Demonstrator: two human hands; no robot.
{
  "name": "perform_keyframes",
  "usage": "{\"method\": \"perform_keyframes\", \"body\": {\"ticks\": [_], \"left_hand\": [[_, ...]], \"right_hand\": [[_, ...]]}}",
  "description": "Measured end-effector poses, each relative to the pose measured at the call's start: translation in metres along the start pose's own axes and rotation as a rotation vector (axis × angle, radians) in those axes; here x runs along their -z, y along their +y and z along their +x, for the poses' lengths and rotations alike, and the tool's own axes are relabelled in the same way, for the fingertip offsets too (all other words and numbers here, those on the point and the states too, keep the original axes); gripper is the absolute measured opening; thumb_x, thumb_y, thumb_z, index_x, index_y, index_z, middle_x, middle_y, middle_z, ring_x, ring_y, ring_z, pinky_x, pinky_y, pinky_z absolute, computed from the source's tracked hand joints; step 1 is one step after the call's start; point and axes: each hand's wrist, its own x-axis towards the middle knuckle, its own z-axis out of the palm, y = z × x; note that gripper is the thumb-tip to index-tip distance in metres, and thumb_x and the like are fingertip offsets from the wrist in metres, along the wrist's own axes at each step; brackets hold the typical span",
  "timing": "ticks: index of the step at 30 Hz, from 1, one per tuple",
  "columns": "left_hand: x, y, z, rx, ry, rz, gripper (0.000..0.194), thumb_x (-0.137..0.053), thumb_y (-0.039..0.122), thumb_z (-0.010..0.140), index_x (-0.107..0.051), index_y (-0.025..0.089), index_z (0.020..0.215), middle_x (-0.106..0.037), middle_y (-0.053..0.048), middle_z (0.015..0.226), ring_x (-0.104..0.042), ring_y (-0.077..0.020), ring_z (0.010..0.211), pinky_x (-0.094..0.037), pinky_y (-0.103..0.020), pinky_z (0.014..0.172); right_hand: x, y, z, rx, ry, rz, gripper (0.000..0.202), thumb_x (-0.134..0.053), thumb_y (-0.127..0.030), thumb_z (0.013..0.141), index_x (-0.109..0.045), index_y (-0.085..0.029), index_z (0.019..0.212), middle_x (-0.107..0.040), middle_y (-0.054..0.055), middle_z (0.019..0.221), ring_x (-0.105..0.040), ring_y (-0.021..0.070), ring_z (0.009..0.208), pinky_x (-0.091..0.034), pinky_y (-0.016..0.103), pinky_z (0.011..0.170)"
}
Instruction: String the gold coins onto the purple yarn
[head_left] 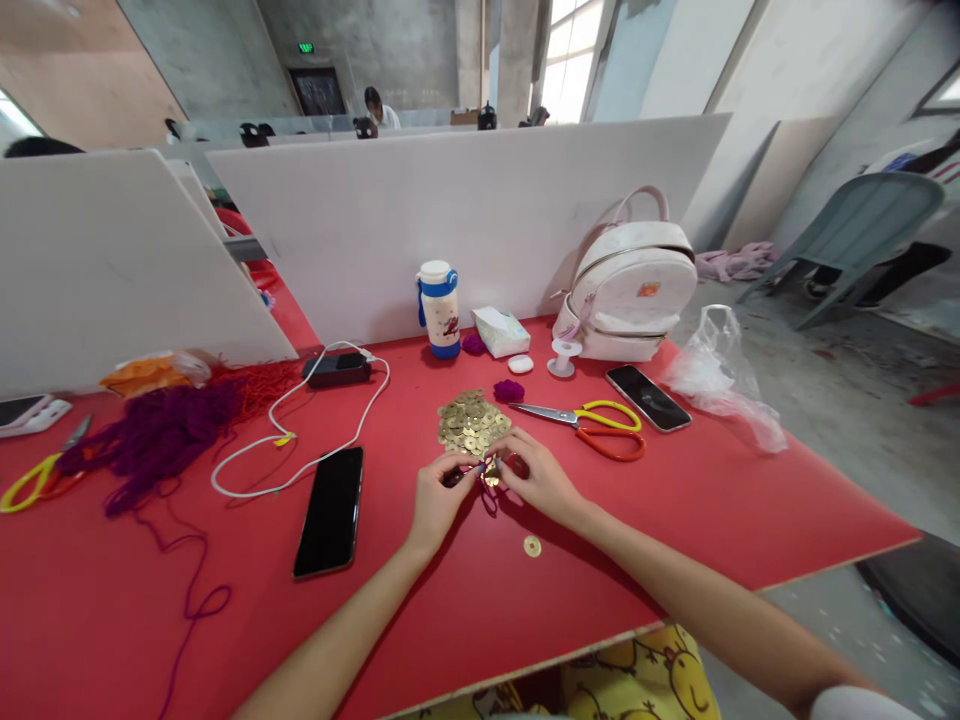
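- Here, our left hand (439, 495) and right hand (536, 478) meet, fingers pinching purple cord (491, 511) between them.
- The cord's loop shows at the near edge of the coins (471, 418) on the table (480, 610).
- One loose coin (532, 546) lies nearer us; scissors (579, 417) lie rightward.

Heap of round golden metallic coins (466, 415) on red tabletop (259, 610), before white-blue cylindrical bottle (438, 315), right of tangled purple yarn (166, 425)

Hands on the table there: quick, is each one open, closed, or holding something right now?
Left hand: closed, fingertips pinching a purple cord.
Right hand: closed, fingertips pinching the same cord.
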Motion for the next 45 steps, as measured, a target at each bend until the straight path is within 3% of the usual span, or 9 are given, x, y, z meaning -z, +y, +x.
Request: {"method": "perform_keyframes", "body": {"ticks": [7,13,17,21,27,32,36,40,45], "left_hand": [[0.000,0.001,-0.001,-0.012,-0.009,0.020,0.011,-0.069,0.028,0.076,-0.074,0.018,0.076,-0.072,-0.005,0.079,-0.065,-0.0178,0.073,-0.049,-0.026,0.065],[-0.001,0.001,-0.001,0.002,-0.012,0.000,0.009,-0.068,0.025,0.075,-0.074,0.018,0.077,-0.071,-0.005,0.079,-0.065,-0.0182,0.074,-0.049,-0.026,0.067],[-0.001,0.000,-0.001,0.018,-0.016,0.002,0.009,-0.067,0.024,0.075,-0.073,0.017,0.076,-0.071,-0.005,0.079,-0.065,-0.0177,0.074,-0.049,-0.026,0.067],[-0.001,-0.001,-0.001,0.038,-0.011,-0.017,0.009,-0.067,0.023,0.074,-0.074,0.017,0.077,-0.071,-0.005,0.080,-0.064,-0.0178,0.074,-0.048,-0.025,0.066],[-0.002,-0.002,-0.001,0.055,-0.027,-0.017,0.011,-0.067,0.024,0.074,-0.074,0.016,0.077,-0.071,-0.007,0.082,-0.063,-0.0175,0.073,-0.046,-0.025,0.062],[-0.002,-0.003,-0.001,0.077,-0.024,-0.024,0.012,-0.067,0.025,0.072,-0.075,0.016,0.076,-0.072,-0.007,0.083,-0.064,-0.0185,0.075,-0.046,-0.026,0.065],[-0.002,-0.003,0.000,0.087,-0.012,-0.029,0.012,-0.068,0.025,0.071,-0.075,0.016,0.075,-0.073,-0.007,0.083,-0.065,-0.0196,0.075,-0.048,-0.027,0.067],[-0.003,-0.001,0.000,0.101,-0.004,-0.038,0.011,-0.069,0.025,0.069,-0.076,0.017,0.073,-0.073,-0.008,0.082,-0.066,-0.0204,0.075,-0.048,-0.027,0.067],[-0.003,0.001,0.000,0.114,-0.006,-0.051,0.010,-0.071,0.023,0.067,-0.076,0.018,0.073,-0.074,-0.008,0.081,-0.066,-0.0205,0.075,-0.049,-0.028,0.068]], "right_hand": [[-0.002,0.007,0.002,-0.058,0.015,0.146,0.009,-0.059,-0.026,0.086,-0.066,-0.021,0.082,-0.060,0.003,0.083,-0.059,0.0176,0.077,-0.049,0.030,0.070],[0.002,0.001,0.002,-0.281,-0.150,0.535,0.026,-0.062,-0.045,0.084,-0.061,-0.020,0.088,-0.060,0.000,0.073,-0.055,0.0127,0.053,-0.039,0.022,0.041],[0.007,-0.004,0.003,-0.340,-0.250,0.762,0.030,-0.068,-0.048,0.078,-0.061,-0.018,0.080,-0.052,-0.003,0.061,-0.043,0.0086,0.047,-0.033,0.021,0.042],[0.009,-0.001,0.004,-0.378,-0.265,0.966,0.037,-0.070,-0.051,0.075,-0.053,-0.019,0.068,-0.038,-0.007,0.052,-0.027,0.0067,0.043,-0.023,0.022,0.042],[0.017,0.005,0.009,-0.308,-0.144,1.121,0.042,-0.068,-0.054,0.078,-0.047,-0.020,0.063,-0.022,-0.011,0.043,-0.013,0.0068,0.040,-0.016,0.023,0.041],[0.023,0.007,0.011,-0.248,-0.028,1.202,0.040,-0.068,-0.050,0.080,-0.048,-0.021,0.062,-0.023,-0.010,0.040,-0.011,0.0077,0.040,-0.019,0.023,0.042],[0.026,0.007,0.013,-0.230,0.108,1.177,0.038,-0.066,-0.050,0.082,-0.050,-0.021,0.063,-0.029,-0.008,0.046,-0.021,0.0088,0.042,-0.029,0.023,0.045],[0.025,0.009,0.016,-0.221,0.265,1.095,0.032,-0.065,-0.047,0.082,-0.053,-0.021,0.066,-0.043,-0.004,0.060,-0.040,0.0098,0.052,-0.039,0.021,0.049],[0.024,0.013,0.017,-0.226,0.333,1.048,0.025,-0.066,-0.043,0.082,-0.057,-0.022,0.072,-0.054,-0.001,0.070,-0.052,0.0122,0.063,-0.047,0.022,0.055]]}}
